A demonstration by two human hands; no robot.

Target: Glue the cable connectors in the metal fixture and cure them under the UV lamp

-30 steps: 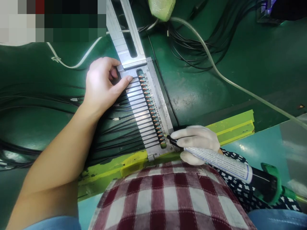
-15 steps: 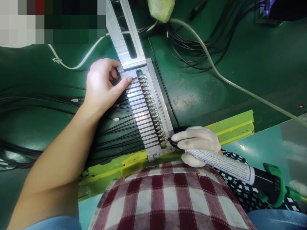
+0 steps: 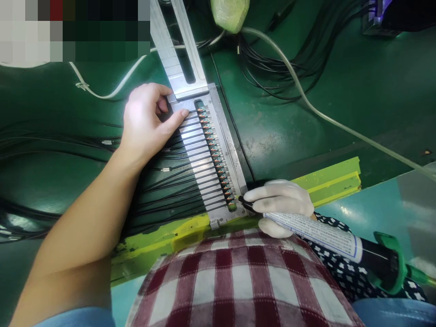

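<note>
My bare left hand (image 3: 145, 122) grips the upper left edge of a metal fixture (image 3: 197, 170), its thumb lying on the plate beside the topmost cable. Small green circuit boards (image 3: 217, 156) sit in a row along the fixture's slot, each with a black cable (image 3: 190, 180) running off to the left. In a white glove, my right hand (image 3: 281, 202) is closed around a dispensing syringe (image 3: 316, 236) with a printed label and a green cap at its rear. The syringe's black nozzle points at the lowest boards; whether its tip touches them I cannot tell.
A slotted metal bracket (image 3: 185, 50) rises from the fixture's far end. Coiled black cables (image 3: 272, 68) and a pale hose (image 3: 296, 81) lie on the green table (image 3: 289, 131). Yellow tape (image 3: 334, 181) marks the front edge. A wrapped yellowish object (image 3: 230, 13) is at the top.
</note>
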